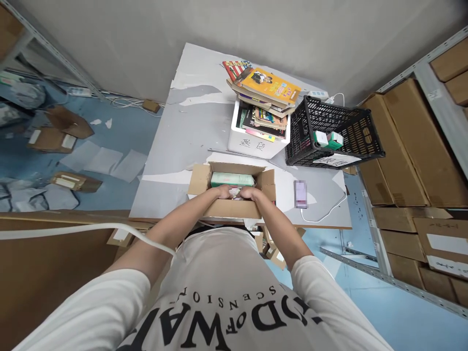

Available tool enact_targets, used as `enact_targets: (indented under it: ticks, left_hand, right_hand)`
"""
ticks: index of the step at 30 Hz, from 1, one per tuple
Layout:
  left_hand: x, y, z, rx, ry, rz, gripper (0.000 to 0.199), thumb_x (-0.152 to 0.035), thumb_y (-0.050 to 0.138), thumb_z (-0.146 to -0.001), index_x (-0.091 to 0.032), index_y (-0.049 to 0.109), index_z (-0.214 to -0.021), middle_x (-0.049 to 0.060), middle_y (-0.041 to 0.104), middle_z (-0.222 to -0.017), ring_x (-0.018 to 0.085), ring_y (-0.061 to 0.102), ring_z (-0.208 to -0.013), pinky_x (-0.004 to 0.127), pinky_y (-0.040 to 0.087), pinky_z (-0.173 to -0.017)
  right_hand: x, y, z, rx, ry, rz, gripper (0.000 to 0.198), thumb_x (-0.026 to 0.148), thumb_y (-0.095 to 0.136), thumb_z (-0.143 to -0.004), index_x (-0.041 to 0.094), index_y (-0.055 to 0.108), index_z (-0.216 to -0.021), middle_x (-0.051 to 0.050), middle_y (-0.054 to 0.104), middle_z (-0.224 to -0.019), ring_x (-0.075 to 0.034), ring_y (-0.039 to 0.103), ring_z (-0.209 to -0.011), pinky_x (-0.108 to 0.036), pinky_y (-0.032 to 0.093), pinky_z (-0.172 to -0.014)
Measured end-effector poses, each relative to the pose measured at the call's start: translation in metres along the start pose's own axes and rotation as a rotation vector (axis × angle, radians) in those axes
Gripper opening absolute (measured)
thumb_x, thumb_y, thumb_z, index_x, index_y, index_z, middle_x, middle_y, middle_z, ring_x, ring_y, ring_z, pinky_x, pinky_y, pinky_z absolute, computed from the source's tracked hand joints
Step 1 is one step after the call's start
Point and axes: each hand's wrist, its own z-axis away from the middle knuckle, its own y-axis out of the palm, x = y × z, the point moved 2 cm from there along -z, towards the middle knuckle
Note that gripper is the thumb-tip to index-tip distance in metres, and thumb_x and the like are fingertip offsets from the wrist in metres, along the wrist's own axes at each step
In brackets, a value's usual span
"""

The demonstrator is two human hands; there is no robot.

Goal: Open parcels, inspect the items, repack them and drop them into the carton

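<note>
An open cardboard box (232, 208) stands at the table's front edge with its side flaps spread outward. Inside, along the far wall, lies a pale green box (232, 179). My left hand (224, 191) and my right hand (248, 193) both reach into the carton, close together. Between them is a crumpled, whitish plastic-wrapped item (236, 193), touched from both sides. My fingers are mostly hidden down in the carton, so I cannot tell how they are closed on it.
Behind stands a white bin (252, 144) heaped with books (272, 85). A black plastic crate (332, 122) holds small green-and-white boxes. A phone (301, 194) on a cable lies to the right. Shelves with cartons (405, 146) flank the table (171, 141); parcels litter the floor at left.
</note>
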Motion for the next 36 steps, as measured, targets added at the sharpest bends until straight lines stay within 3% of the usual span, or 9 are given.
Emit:
enact_targets:
  ticks: [5,11,16,20,25,29,31,33,36]
  left_hand:
    - [-0.001,-0.012,0.014,-0.17,0.184,0.149,0.068,-0.025,0.065,-0.072,-0.018,0.044,-0.137,0.008,0.06,-0.128,0.019,0.057,-0.113,0.028,0.042,-0.098]
    - [-0.022,-0.011,0.031,-0.165,0.379,0.464,0.05,-0.024,0.065,-0.07,-0.014,0.057,-0.119,0.007,0.068,-0.101,0.019,0.063,-0.09,0.033,0.05,-0.085]
    - [-0.032,-0.03,0.05,-0.43,0.664,0.375,0.062,-0.033,0.075,-0.065,-0.014,0.055,-0.121,0.012,0.059,-0.12,0.024,0.057,-0.109,0.038,0.044,-0.097]
    - [-0.021,-0.06,0.079,-0.604,0.725,0.247,0.061,-0.037,0.073,-0.068,-0.015,0.054,-0.122,0.012,0.057,-0.121,0.026,0.055,-0.112,0.039,0.043,-0.099]
    - [0.007,-0.098,0.131,-0.662,0.625,0.099,0.051,-0.031,0.065,-0.075,-0.017,0.055,-0.123,0.009,0.059,-0.121,0.025,0.057,-0.111,0.037,0.045,-0.098]
    - [0.069,-0.13,0.157,-0.773,0.397,0.25,0.052,-0.034,0.058,-0.079,-0.013,0.05,-0.126,0.009,0.064,-0.116,0.022,0.062,-0.1,0.034,0.051,-0.087]
    - [0.111,-0.14,0.161,-0.893,0.241,0.23,0.05,-0.037,0.059,-0.078,-0.014,0.053,-0.122,0.009,0.065,-0.114,0.022,0.063,-0.099,0.033,0.052,-0.086]
    - [0.152,-0.141,0.158,-0.986,0.047,0.137,0.042,-0.034,0.059,-0.079,-0.014,0.057,-0.116,0.011,0.066,-0.111,0.025,0.062,-0.103,0.036,0.05,-0.09]
    - [0.191,-0.125,0.143,-0.916,-0.085,-0.027,0.037,-0.022,0.056,-0.078,-0.012,0.058,-0.114,0.012,0.064,-0.115,0.028,0.057,-0.115,0.039,0.044,-0.1]
  right_hand:
    - [-0.005,-0.013,0.015,0.032,-0.041,-0.234,0.02,0.03,0.064,-0.069,0.016,0.054,-0.058,0.001,0.053,-0.051,-0.011,0.046,-0.048,-0.023,0.037,-0.049]
    - [0.012,-0.011,0.037,-0.035,-0.157,-0.545,0.02,0.037,0.054,-0.074,0.018,0.051,-0.066,0.004,0.051,-0.056,-0.007,0.042,-0.048,-0.019,0.042,-0.052]
    - [0.05,-0.019,0.06,-0.044,-0.281,-0.721,0.02,0.034,0.061,-0.074,0.017,0.053,-0.067,0.005,0.049,-0.05,-0.007,0.042,-0.044,-0.019,0.042,-0.048]
    - [0.086,-0.027,0.083,0.072,-0.364,-0.613,0.033,0.047,0.065,-0.078,0.016,0.055,-0.07,0.003,0.051,-0.052,-0.007,0.043,-0.046,-0.019,0.044,-0.049]
    - [0.145,-0.014,0.09,0.067,-0.455,-0.322,0.055,0.066,0.044,-0.086,0.013,0.057,-0.078,0.0,0.053,-0.062,-0.008,0.048,-0.051,-0.021,0.043,-0.054]
    - [0.18,0.004,0.085,-0.082,-0.595,-0.031,0.052,0.061,0.037,-0.092,0.014,0.06,-0.085,-0.002,0.057,-0.076,-0.012,0.055,-0.07,-0.023,0.043,-0.068]
    - [0.175,0.004,0.087,-0.217,-0.638,0.059,0.044,0.055,0.04,-0.093,0.016,0.06,-0.089,-0.002,0.06,-0.083,-0.014,0.056,-0.079,-0.024,0.041,-0.074]
    - [0.151,-0.003,0.091,-0.322,-0.638,0.089,0.036,0.049,0.043,-0.092,0.017,0.061,-0.096,-0.002,0.062,-0.088,-0.014,0.056,-0.083,-0.024,0.04,-0.076]
    - [0.093,-0.021,0.093,-0.406,-0.531,0.153,0.028,0.04,0.048,-0.091,0.018,0.061,-0.102,-0.004,0.066,-0.096,-0.015,0.058,-0.084,-0.025,0.04,-0.075]
